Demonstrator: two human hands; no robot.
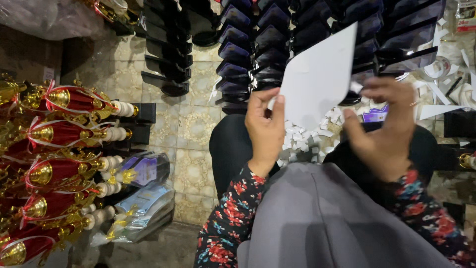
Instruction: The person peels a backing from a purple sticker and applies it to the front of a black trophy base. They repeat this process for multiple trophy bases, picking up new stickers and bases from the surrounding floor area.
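One head-worn camera looks steeply down, close over the left hand (265, 131) and right hand (384, 129), onto the lap and the tiled floor (193, 124) beyond them.

Two clear plastic-wrapped packages (144, 198) on the floor beside the trophies, purple-and-silver contents. Purple label (375, 115) among paper scraps. Clear plastic bag (47, 17) top left.

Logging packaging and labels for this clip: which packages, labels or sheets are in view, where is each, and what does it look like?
White sheet: blank, shield-shaped, pinched by the left hand; right hand beside it.
Clear plastic-wrapped plaques: floor, lower left, purple and silver faces, gold ribbon.
Purple label: small card behind the right hand, among white paper scraps.
Clear plastic bag: top left corner, crumpled.
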